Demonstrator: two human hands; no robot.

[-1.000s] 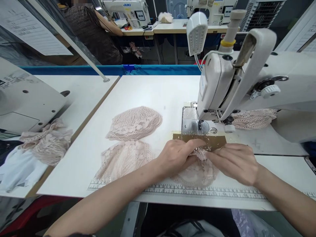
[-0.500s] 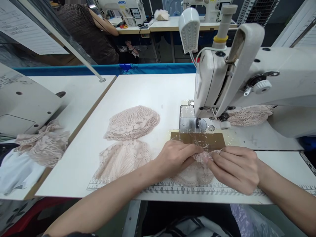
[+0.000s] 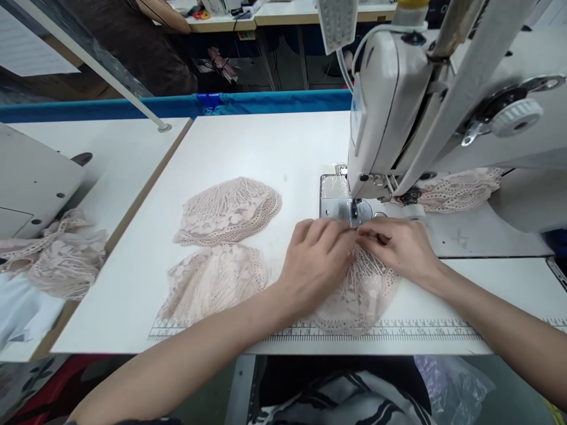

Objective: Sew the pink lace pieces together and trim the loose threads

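Two bare hands work on a pale pink lace piece [image 3: 361, 301] at the front of a white sewing machine [image 3: 381, 106]. The lace piece lies on a white tabletop [image 3: 266, 147], fanning out toward the person from a gathered top edge, its lower border over a printed ruler [image 3: 425, 330].

The right hand [image 3: 401, 245] is narrow, thumb and forefinger pinching that gathered edge. The left hand [image 3: 316, 251] bends over the same edge, fingers close together and slightly blurred; whether it pinches or only presses cannot be told. The fingertips of both meet just in front of the machine's foot [image 3: 354, 209] and metal plate [image 3: 332, 189].

The work on this piece looks to be at an early point, with the edge being lined up near the foot. The fingers hide whether any lace is under the foot, and no stitching can be made out.

To the left, an upper lace fan [image 3: 230, 209] and a lower lace fan [image 3: 217, 277] lie spread out, out of the hands. More lace [image 3: 460, 192] sits behind the foot, under the machine's arm, and a crumpled lace heap [image 3: 66, 260] lies at far left. Which of these are finished and which are left to do cannot be told.
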